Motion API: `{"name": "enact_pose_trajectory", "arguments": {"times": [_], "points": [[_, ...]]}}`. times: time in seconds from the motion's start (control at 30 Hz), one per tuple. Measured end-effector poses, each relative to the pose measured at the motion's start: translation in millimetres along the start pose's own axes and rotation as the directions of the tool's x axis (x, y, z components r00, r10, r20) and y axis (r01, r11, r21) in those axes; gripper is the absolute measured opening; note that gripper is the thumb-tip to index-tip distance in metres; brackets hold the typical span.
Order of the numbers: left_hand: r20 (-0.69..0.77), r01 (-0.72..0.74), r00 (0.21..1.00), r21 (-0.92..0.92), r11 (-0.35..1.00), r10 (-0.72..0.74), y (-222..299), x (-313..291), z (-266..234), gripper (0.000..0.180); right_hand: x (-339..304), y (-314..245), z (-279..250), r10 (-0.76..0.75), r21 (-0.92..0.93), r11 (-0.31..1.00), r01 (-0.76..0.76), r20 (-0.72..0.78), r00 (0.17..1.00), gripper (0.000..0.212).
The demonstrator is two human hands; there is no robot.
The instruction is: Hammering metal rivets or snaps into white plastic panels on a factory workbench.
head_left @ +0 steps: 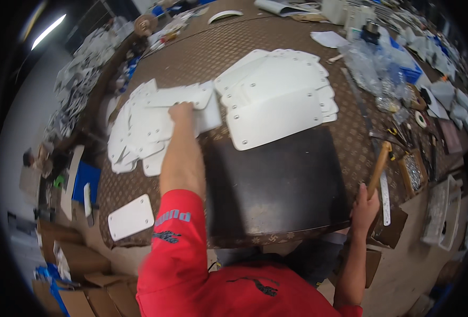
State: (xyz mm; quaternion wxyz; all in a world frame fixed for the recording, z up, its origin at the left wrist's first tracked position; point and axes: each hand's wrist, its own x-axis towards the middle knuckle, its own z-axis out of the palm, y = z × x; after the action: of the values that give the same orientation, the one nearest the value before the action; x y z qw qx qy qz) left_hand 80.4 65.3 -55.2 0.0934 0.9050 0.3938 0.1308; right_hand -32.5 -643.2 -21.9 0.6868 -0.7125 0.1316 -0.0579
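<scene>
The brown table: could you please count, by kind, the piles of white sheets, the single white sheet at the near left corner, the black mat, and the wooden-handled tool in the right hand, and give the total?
Piles of white sheets: 2
Single white sheet: 1
Black mat: 1
Wooden-handled tool: 1
Total: 5

Left hand [181, 110] with fingertips hidden, perhaps under white panel [175, 97], red shirt [218, 296] cut off below
</scene>
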Motion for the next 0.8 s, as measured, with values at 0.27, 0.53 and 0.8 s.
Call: {"name": "enact_pose_trajectory", "arguments": {"times": [0.27,0.53,0.8], "points": [[-0.101,-0.175,0.982,-0.801,0.572,0.159,116,-129,-124,0.029,-7,25,-17,-0.087,-0.116,0.99,0.075,-0.106,0.991,0.022],[0.299,-0.257,0.748,-0.692,0.674,0.592,64,-266,-188,0.02,1,14,-14,-0.089,-0.195,0.978,0.07,-0.092,0.992,0.023],[0.235,-0.613,0.544,-0.544,0.573,0.806,96,-334,-117,0.022,-18,1,-18,-0.001,-0.076,0.997,0.004,0.036,0.999,0.024]]}}
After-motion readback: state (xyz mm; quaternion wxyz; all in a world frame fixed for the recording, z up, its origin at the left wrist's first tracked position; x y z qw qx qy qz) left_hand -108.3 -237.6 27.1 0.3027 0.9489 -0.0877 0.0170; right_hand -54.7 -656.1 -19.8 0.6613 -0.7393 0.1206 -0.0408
